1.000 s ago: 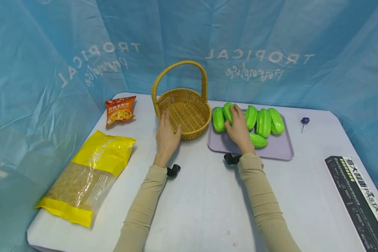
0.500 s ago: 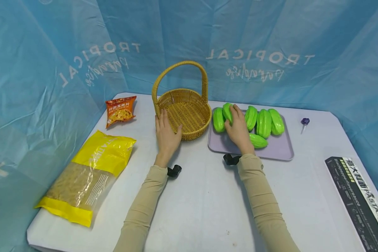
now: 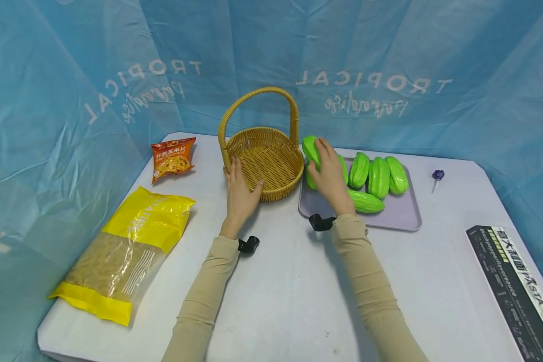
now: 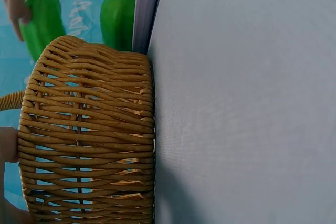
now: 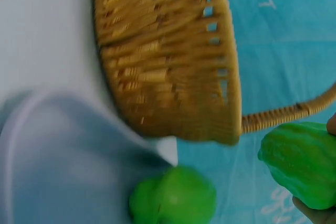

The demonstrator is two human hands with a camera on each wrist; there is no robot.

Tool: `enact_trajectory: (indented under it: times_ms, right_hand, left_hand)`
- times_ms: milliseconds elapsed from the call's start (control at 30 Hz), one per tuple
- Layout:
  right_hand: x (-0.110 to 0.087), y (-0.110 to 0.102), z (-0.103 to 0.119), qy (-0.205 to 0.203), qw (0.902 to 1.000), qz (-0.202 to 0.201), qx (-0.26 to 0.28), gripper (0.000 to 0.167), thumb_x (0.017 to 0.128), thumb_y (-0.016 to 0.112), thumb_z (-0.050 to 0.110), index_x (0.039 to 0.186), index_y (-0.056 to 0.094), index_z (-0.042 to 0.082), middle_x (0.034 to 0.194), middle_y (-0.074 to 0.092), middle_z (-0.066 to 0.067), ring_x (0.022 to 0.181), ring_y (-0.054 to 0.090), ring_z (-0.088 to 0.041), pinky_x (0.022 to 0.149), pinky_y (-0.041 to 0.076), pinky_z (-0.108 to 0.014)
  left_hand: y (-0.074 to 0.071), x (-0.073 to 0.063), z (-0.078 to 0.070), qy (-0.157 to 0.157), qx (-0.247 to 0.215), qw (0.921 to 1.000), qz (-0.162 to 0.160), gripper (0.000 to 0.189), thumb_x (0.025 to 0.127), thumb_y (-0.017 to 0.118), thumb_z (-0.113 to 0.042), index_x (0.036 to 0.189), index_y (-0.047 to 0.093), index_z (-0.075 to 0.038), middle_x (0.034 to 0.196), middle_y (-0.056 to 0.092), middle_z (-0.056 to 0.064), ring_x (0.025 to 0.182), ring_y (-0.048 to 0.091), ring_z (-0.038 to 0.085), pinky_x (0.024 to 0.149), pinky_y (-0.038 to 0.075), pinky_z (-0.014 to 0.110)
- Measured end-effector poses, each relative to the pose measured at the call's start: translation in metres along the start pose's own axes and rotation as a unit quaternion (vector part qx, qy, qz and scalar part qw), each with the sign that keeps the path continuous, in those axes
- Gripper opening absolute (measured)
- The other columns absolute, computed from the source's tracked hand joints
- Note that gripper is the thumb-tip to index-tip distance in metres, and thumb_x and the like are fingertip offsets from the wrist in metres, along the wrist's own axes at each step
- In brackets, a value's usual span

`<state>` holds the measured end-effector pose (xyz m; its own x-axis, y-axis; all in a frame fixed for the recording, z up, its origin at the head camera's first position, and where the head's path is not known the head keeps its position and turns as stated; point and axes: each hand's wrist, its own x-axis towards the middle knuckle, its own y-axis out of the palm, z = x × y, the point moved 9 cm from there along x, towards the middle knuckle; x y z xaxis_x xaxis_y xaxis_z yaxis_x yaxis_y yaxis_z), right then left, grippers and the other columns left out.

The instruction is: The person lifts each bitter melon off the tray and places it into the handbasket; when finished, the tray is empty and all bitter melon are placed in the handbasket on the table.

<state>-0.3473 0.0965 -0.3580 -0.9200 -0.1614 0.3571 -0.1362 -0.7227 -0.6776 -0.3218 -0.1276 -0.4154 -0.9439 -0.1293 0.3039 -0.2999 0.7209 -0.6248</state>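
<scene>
A yellow-brown wicker basket (image 3: pixel 266 193) with a tall arched handle stands at the back middle of the table. My left hand (image 3: pixel 242 196) rests on its near left rim, fingers straight and thumb spread along the edge. In the left wrist view, part of that hand (image 4: pixel 7 145) shows at the rim. My right hand (image 3: pixel 330 178) grips a green ridged star fruit (image 3: pixel 310 150), raised beside the basket's right side. The right wrist view shows this star fruit (image 5: pixel 302 161) between thumb and fingers. Several more star fruits (image 3: pixel 379 177) lie on a lilac tray (image 3: pixel 400 218), partly hidden by the hand.
On the left lie an orange snack bag (image 3: pixel 173 160) and a large yellow bag of dry food (image 3: pixel 122 256). A purple lollipop (image 3: pixel 438 175) lies at the back right, with a long black pasta box (image 3: pixel 511 286) at the right edge. Blue curtain (image 3: pixel 262 50) surrounds the table.
My right hand has lifted one star fruit off the tray and moved it up and left, toward the basket. The left hand has barely shifted on the rim.
</scene>
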Motion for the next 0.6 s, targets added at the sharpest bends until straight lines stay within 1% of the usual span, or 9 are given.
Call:
enact_trajectory:
  times_ms: [100, 267, 433, 600]
  right_hand:
    - [0.005, 0.006, 0.011, -0.013, 0.9999, 0.001, 0.002, 0.056, 0.099, 0.047, 0.012, 0.151, 0.030, 0.002, 0.158, 0.027, -0.017, 0.145, 0.027, -0.035, 0.116, 0.029, -0.048]
    - [0.009, 0.009, 0.020, -0.027, 0.9993, -0.018, -0.017, 0.054, 0.099, 0.047, 0.011, 0.150, 0.033, 0.001, 0.156, 0.031, -0.017, 0.144, 0.029, -0.034, 0.115, 0.030, -0.045]
    - [0.009, 0.006, 0.027, -0.039, 0.9984, -0.039, -0.011, 0.053, 0.098, 0.046, 0.010, 0.149, 0.034, 0.001, 0.155, 0.033, -0.017, 0.143, 0.031, -0.034, 0.115, 0.031, -0.045]
    - [0.007, 0.004, 0.038, -0.058, 0.9970, -0.050, -0.014, 0.053, 0.098, 0.047, 0.009, 0.149, 0.035, 0.001, 0.154, 0.035, -0.017, 0.143, 0.031, -0.033, 0.115, 0.031, -0.044]
  left_hand:
    - [0.000, 0.000, 0.001, -0.003, -0.006, 1.0000, 0.002, 0.087, 0.093, 0.061, -0.031, 0.155, 0.008, -0.001, 0.164, 0.004, 0.014, 0.149, 0.001, 0.042, 0.118, 0.017, 0.053]
    - [0.001, -0.001, 0.003, -0.013, -0.015, 0.9998, 0.006, 0.087, 0.094, 0.060, -0.030, 0.156, 0.006, -0.004, 0.164, 0.005, 0.015, 0.149, 0.012, 0.037, 0.118, 0.021, 0.049]
    - [0.001, 0.000, 0.003, -0.015, -0.016, 0.9997, 0.011, 0.087, 0.094, 0.061, -0.028, 0.156, 0.006, -0.004, 0.163, 0.006, 0.017, 0.148, 0.011, 0.040, 0.118, 0.021, 0.051]
    - [0.000, -0.001, 0.001, -0.011, -0.021, 0.9997, 0.012, 0.086, 0.094, 0.060, -0.029, 0.156, 0.006, -0.003, 0.163, 0.006, 0.018, 0.149, 0.010, 0.038, 0.118, 0.020, 0.051]
